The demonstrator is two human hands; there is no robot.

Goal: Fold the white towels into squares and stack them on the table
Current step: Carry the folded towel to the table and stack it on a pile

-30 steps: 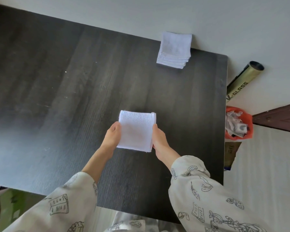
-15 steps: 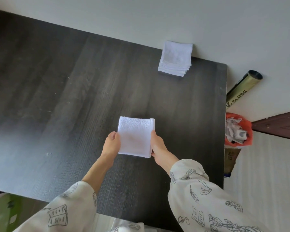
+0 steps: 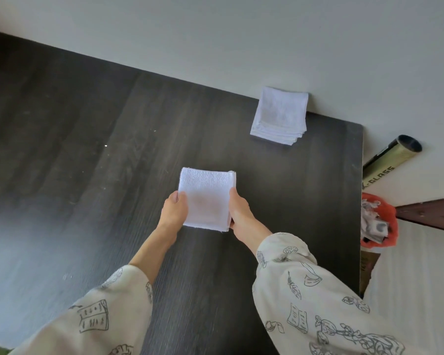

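A white towel folded into a square is held between both hands just over the dark wooden table. My left hand grips its left edge, thumb on top. My right hand grips its right edge, fingers tucked under. A stack of folded white towels sits at the table's far right corner, against the wall, well beyond my hands.
The table's right edge runs close to my right arm. Beyond it stand a gold cardboard tube and an orange bin full of crumpled paper. A white wall backs the table's far edge.
Both hands keep their grip on the folded towel, which sits slightly farther from me on the table. The view has tilted, so the stack appears lower in the frame.
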